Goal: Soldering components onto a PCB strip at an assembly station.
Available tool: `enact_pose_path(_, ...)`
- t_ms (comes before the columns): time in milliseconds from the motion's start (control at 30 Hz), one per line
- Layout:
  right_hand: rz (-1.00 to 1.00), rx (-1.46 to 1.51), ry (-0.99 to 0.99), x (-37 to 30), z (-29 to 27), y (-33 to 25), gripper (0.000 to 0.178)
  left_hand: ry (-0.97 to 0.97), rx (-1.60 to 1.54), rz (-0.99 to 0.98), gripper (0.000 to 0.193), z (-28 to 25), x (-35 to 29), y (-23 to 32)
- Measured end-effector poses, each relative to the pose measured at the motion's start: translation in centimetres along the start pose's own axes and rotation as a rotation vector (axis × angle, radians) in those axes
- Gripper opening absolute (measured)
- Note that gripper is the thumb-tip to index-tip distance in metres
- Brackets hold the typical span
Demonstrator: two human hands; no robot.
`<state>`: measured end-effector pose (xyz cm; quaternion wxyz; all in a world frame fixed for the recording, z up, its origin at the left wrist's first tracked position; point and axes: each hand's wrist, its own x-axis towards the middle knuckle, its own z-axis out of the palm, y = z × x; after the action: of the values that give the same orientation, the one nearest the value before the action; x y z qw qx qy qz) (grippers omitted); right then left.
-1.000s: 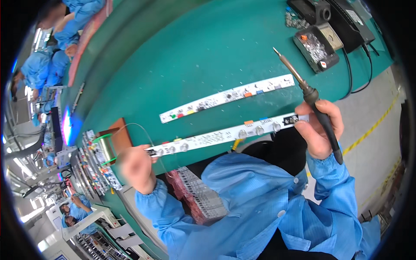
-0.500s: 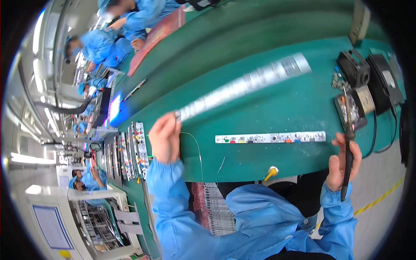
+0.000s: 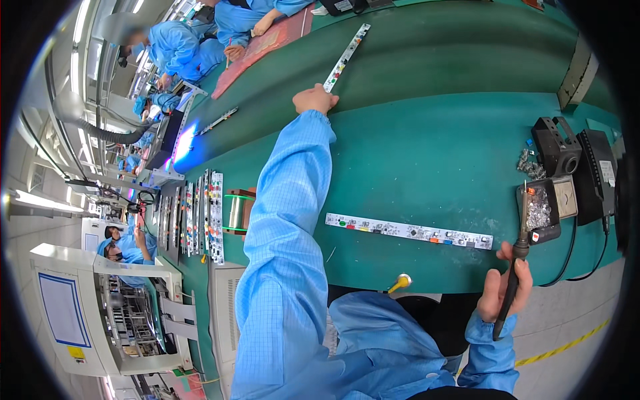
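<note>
My left hand (image 3: pixel 315 100) reaches far forward, closed on the near end of a long, narrow circuit board (image 3: pixel 347 57). Colored components show on this board, which is over the dark green strip beyond my work surface. In my right hand (image 3: pixel 493 293), at the right near the table edge, is a soldering iron (image 3: pixel 509 290) with a black handle. Its metal tip points away from me, beside a black tray of shiny bits (image 3: pixel 539 208). A second white circuit board (image 3: pixel 409 231) lies on the green table just left of my right hand.
Left of my sleeve stands a spool of solder wire (image 3: pixel 237 213), beside a row of circuit boards (image 3: pixel 213 217). Black soldering equipment (image 3: pixel 597 175) and a holder (image 3: pixel 557 147) are at the right. A yellow-tipped knob (image 3: pixel 400 283) sits at the near edge. Co-workers (image 3: pixel 180 50) sit far left.
My left hand has swung forward and to the right with its board, which now shows its component side. My right hand keeps the soldering iron. The whole view has shifted somewhat.
</note>
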<state>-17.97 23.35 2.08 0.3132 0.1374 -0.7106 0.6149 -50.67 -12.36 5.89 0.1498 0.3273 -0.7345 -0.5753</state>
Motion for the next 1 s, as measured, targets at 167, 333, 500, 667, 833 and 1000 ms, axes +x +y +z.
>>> enact_pose_path(167,0.047,-0.031,0.007,0.6,0.9,0.0,0.048,0.089,0.981,0.786,0.036,-3.2,0.3,0.5)
enact_pose_path(333,0.096,-0.216,-0.049,1.9,1.8,-0.4,0.047,-0.356,0.631,0.698,0.035,-10.8,-12.1,3.7)
enact_pose_path(500,0.076,-0.394,-0.081,2.5,2.9,-0.7,0.041,-0.362,0.74,0.74,0.025,-17.1,-19.9,-2.6)
enact_pose_path(667,0.086,-0.448,-0.121,2.3,3.5,-1.3,0.04,-0.424,0.47,0.577,0.02,-18.4,-20.9,-7.7)
enact_pose_path(833,0.154,-0.42,-0.169,0.8,3.9,-2.2,0.039,-0.479,0.301,0.431,0.014,-19.7,-22.8,-8.8)
enact_pose_path(1000,0.134,-0.427,-0.163,1.0,4.1,-2.0,0.041,-0.504,0.405,0.626,0.013,-19.7,-23.8,-8.9)
